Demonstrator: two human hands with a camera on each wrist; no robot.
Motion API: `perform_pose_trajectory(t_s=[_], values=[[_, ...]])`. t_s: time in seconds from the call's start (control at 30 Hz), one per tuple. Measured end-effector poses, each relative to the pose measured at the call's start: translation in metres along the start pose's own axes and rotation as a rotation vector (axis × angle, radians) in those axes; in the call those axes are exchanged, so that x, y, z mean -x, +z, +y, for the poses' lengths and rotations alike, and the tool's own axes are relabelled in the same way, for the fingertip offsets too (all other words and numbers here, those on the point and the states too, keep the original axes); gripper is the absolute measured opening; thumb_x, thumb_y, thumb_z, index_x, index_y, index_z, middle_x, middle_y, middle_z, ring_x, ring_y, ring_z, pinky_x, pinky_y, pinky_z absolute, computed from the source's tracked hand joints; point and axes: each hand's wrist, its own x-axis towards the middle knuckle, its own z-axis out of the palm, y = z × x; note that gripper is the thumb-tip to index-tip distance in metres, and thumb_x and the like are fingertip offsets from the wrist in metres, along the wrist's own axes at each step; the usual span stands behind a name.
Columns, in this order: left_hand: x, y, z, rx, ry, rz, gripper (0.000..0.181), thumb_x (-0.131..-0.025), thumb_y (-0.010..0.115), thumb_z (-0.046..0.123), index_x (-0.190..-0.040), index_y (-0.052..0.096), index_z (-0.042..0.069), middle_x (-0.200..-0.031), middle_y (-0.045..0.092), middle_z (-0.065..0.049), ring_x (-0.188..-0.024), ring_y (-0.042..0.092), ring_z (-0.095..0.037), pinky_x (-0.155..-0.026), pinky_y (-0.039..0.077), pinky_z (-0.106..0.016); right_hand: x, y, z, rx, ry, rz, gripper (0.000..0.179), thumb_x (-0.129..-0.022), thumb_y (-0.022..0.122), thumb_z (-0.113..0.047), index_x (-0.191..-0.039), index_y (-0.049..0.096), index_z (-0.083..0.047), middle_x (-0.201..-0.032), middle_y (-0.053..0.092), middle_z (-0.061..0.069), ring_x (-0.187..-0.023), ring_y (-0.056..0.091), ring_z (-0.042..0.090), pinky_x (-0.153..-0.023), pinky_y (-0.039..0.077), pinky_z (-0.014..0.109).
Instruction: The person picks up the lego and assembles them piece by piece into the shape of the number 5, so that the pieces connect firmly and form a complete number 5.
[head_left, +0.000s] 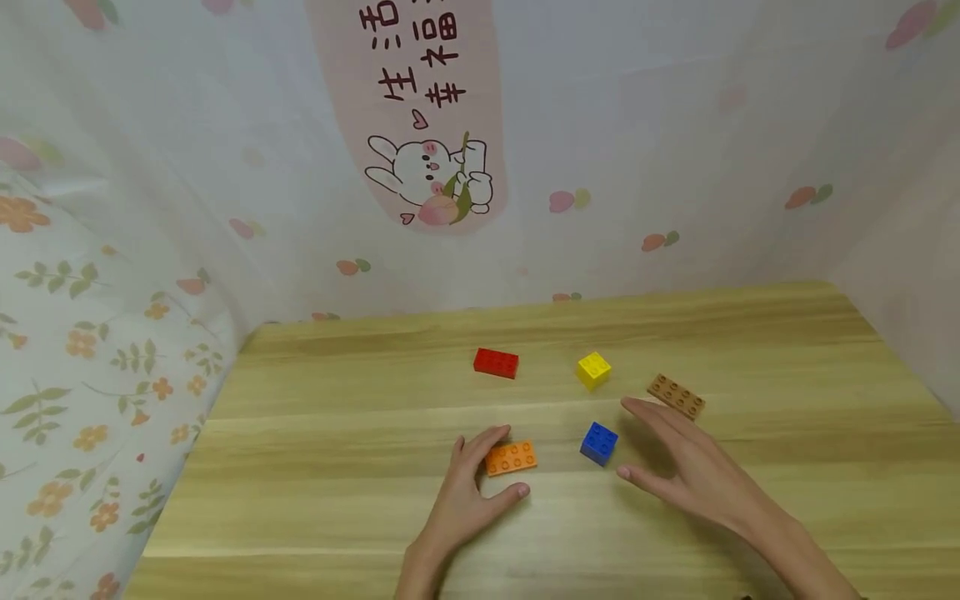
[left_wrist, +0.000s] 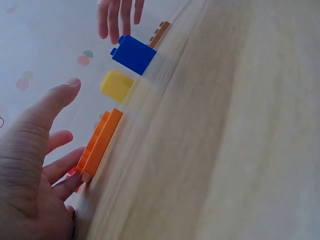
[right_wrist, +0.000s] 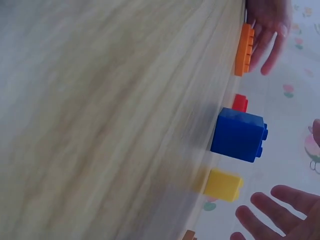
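Note:
My left hand curves loosely around the left end of a flat orange building brick, thumb apart from it on the near side. In the left wrist view, the fingers lie right at the brick's end. A square blue brick stands studs up between the hands. Just right of it, my right hand is spread with thumb and fingers apart, holding nothing. Behind that hand's fingertips lies a flat brown brick. A square yellow brick sits beyond the blue one.
Farther back on the wood-grain table lies a red brick, left of the yellow one. A white printed cloth hangs behind the table's far edge, and a floral cloth hangs along the left side.

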Motion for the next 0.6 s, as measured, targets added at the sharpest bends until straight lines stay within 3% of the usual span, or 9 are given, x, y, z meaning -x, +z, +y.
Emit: perform_pose_trajectory(t_s=[0.6], values=[[-0.0031, -0.0022, -0.0004, -0.008, -0.024, -0.026, 0.068, -0.072, 0.079, 0.033, -0.132, 0.051, 0.016, -0.131, 0.050, 0.010, -0.126, 0.039, -0.014, -0.110, 0.004, -0.048, -0.0096, 0.0060, -0.0087, -0.061, 0.036, -0.102, 0.072, -0.081, 0.071, -0.037, -0.136, 0.042, -0.001, -0.132, 0.048, 0.020, -0.116, 0.048, 0.038, -0.087, 0.043, 0.054]])
